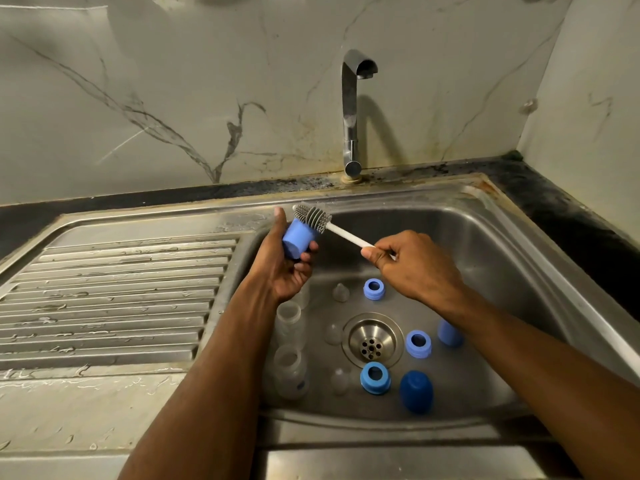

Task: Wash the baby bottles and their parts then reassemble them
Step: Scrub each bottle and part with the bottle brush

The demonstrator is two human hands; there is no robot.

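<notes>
The left hand (287, 268) is curled round a light blue cap (298, 241), with the thumb up one side and the fingers under it. The right hand (408, 261) pinches the white handle of a bottle brush (313, 220). The grey head of the brush lies on the open end of the cap, so this looks like the scrubbing step for that cap. Both hands are up over the back part of the sink (491, 237).

Down in the sink the other parts lie apart. Two clear bottles (289, 370) stand along the left wall, and there may be a third under the left hand, but I cannot tell. Three blue rings (375, 377) lie around the drain (371, 341). A dark blue cap (416, 391) is at the front, and one more light blue cap (449, 332) is at the right. Three small clear teats (341, 292) lie near the drain too.

The tap (353, 112) has no water coming out. The ribbed tray (114, 292) on the left has drops on it but no parts.

I think the job is only starting. Nothing is put back together yet, and most parts wait in the sink for a scrub and a rinse.
</notes>
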